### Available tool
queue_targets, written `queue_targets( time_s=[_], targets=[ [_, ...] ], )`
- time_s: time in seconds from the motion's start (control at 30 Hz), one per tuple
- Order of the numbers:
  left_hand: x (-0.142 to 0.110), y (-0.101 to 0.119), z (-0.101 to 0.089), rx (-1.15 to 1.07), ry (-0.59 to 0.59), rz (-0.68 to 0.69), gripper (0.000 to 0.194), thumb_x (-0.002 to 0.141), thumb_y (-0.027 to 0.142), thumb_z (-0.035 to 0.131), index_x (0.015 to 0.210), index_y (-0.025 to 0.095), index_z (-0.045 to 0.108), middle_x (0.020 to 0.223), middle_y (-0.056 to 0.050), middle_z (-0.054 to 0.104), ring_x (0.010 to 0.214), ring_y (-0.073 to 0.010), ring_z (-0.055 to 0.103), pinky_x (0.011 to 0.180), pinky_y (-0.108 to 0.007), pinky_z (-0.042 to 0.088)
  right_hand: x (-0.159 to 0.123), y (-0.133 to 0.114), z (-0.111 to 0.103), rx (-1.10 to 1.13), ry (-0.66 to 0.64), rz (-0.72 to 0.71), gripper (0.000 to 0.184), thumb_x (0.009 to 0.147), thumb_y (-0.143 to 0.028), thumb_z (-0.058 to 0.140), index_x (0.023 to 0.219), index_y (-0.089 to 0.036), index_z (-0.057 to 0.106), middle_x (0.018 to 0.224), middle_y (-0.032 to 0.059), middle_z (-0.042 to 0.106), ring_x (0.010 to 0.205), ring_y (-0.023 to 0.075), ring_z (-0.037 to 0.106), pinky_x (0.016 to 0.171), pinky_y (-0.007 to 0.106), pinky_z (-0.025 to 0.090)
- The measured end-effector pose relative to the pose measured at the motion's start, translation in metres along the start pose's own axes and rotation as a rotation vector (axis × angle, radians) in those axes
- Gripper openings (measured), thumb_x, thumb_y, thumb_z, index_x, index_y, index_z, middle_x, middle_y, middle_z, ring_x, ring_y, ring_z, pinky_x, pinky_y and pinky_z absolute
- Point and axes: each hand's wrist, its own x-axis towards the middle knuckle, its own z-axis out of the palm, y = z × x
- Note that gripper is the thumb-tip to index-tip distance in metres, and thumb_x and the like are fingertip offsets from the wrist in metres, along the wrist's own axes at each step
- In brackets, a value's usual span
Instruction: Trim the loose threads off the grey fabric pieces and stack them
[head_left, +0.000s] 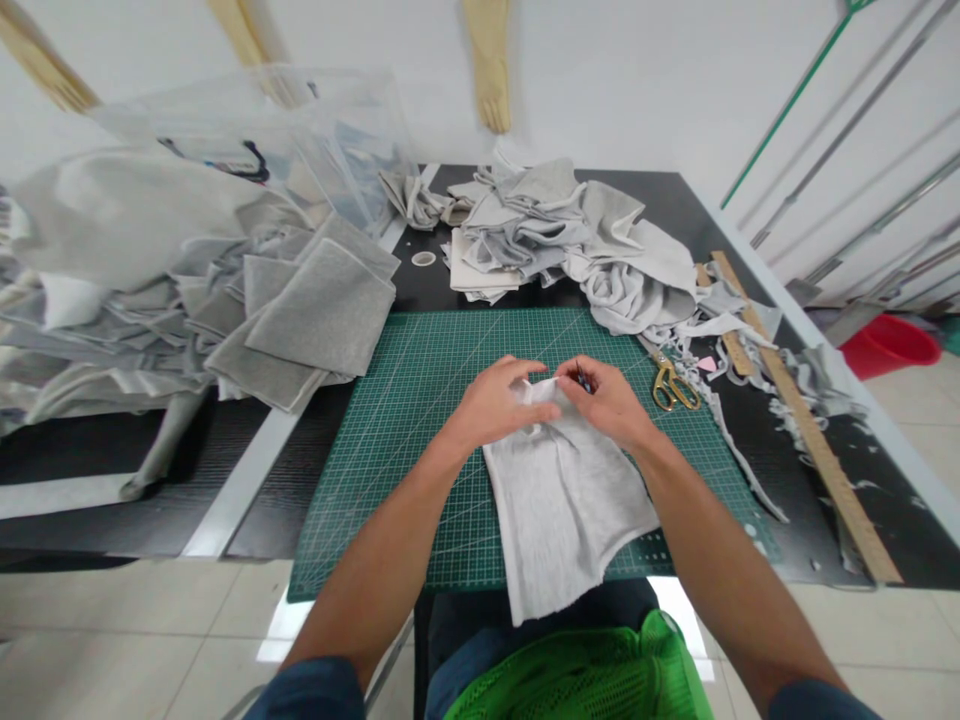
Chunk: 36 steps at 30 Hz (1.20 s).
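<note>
A light grey piece of fabric lies on the green cutting mat and hangs over the table's front edge. My left hand presses and pinches the fabric's far edge, fingers closed on it. My right hand meets it at the same edge, pinching a small dark tool against the cloth; what the tool is cannot be made out. Gold-handled scissors lie on the mat just right of my right hand.
Stacked grey fabric pieces sit at left, a crumpled grey heap at the back. A wooden ruler and fabric scraps lie at right. A clear plastic bin stands back left. A green mesh bag rests in my lap.
</note>
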Motion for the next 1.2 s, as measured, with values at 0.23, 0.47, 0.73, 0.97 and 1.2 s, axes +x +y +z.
queue_targets(
  time_s=[0.23, 0.47, 0.73, 0.97, 1.2],
  targets=[
    [0.004, -0.008, 0.002, 0.035, 0.197, -0.136, 0.024, 0.084, 0.026, 0.060, 0.062, 0.019, 0.052, 0.061, 0.004, 0.050, 0.060, -0.0124, 0.046, 0.057, -0.027, 0.032, -0.002, 0.006, 0.001, 0.026, -0.198, 0.070, 0.032, 0.082, -0.040, 0.076, 0.104, -0.021, 0.063, 0.080, -0.0031, 0.062, 0.071, 0.0138, 0.051, 0.067, 0.028, 0.041],
    [0.009, -0.019, -0.006, -0.063, 0.430, -0.176, 0.020, 0.079, 0.016, 0.059, 0.069, 0.022, 0.043, 0.063, 0.004, 0.049, 0.061, -0.0136, 0.047, 0.057, -0.026, 0.035, 0.000, 0.012, -0.007, -0.136, -0.322, 0.048, 0.028, 0.079, -0.030, 0.074, 0.104, -0.020, 0.069, 0.087, -0.0017, 0.064, 0.076, 0.0153, 0.052, 0.070, 0.029, 0.040],
    [0.009, -0.022, -0.009, -0.059, 0.336, -0.018, 0.044, 0.063, -0.002, 0.044, 0.094, 0.021, 0.064, 0.076, 0.002, 0.063, 0.075, -0.0165, 0.061, 0.074, -0.030, 0.045, 0.003, 0.013, -0.010, -0.106, -0.185, 0.101, 0.019, 0.079, -0.032, 0.073, 0.094, -0.019, 0.071, 0.081, -0.0013, 0.065, 0.072, 0.0147, 0.052, 0.067, 0.029, 0.040],
    [0.001, -0.002, -0.004, 0.069, 0.005, -0.075, 0.022, 0.081, 0.037, 0.071, 0.096, 0.022, 0.077, 0.083, 0.000, 0.072, 0.072, -0.0162, 0.061, 0.068, -0.029, 0.043, 0.001, 0.007, -0.004, -0.027, -0.066, 0.077, 0.025, 0.080, -0.034, 0.074, 0.101, -0.021, 0.070, 0.083, -0.0007, 0.067, 0.070, 0.0147, 0.054, 0.066, 0.029, 0.042],
    [0.003, -0.009, -0.001, 0.030, 0.159, -0.019, 0.022, 0.074, 0.015, 0.062, 0.060, 0.020, 0.047, 0.083, -0.001, 0.070, 0.079, -0.0166, 0.064, 0.075, -0.030, 0.046, 0.003, 0.013, -0.003, -0.276, -0.010, -0.003, 0.018, 0.078, -0.026, 0.072, 0.096, -0.023, 0.070, 0.087, 0.0015, 0.069, 0.080, 0.0189, 0.059, 0.075, 0.033, 0.044]
  ],
)
